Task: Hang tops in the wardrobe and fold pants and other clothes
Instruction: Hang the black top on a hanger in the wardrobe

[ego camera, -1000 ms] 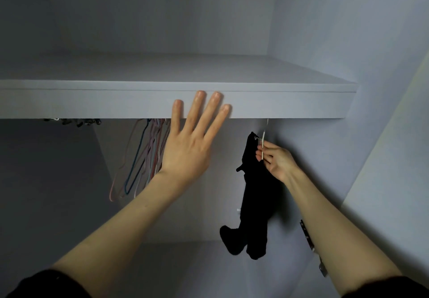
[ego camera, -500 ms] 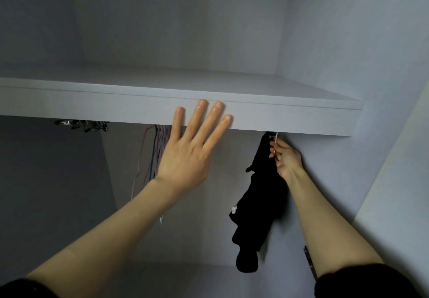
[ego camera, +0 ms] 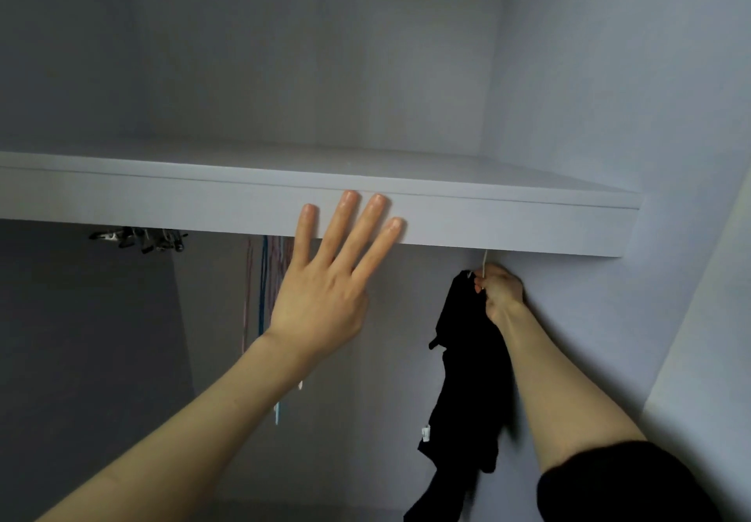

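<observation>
A black top [ego camera: 467, 367] hangs from a thin white hanger [ego camera: 484, 263] at the right end of the wardrobe, just under the shelf. My right hand [ego camera: 500, 292] pinches the hanger's neck right below the shelf's underside; the hook's top is hidden behind the shelf. My left hand [ego camera: 325, 285] is raised with straight, spread fingers, its fingertips against the front edge of the white shelf [ego camera: 162, 204].
Several empty coloured hangers [ego camera: 264, 285] hang in the middle under the shelf. A cluster of dark clips [ego camera: 142, 237] hangs further left. The wardrobe's right side wall [ego camera: 609, 338] stands close beside my right arm.
My right hand has lifted the hanger with the black top up to just under the shelf. The view has tilted upward; my left hand stays on the shelf edge.
</observation>
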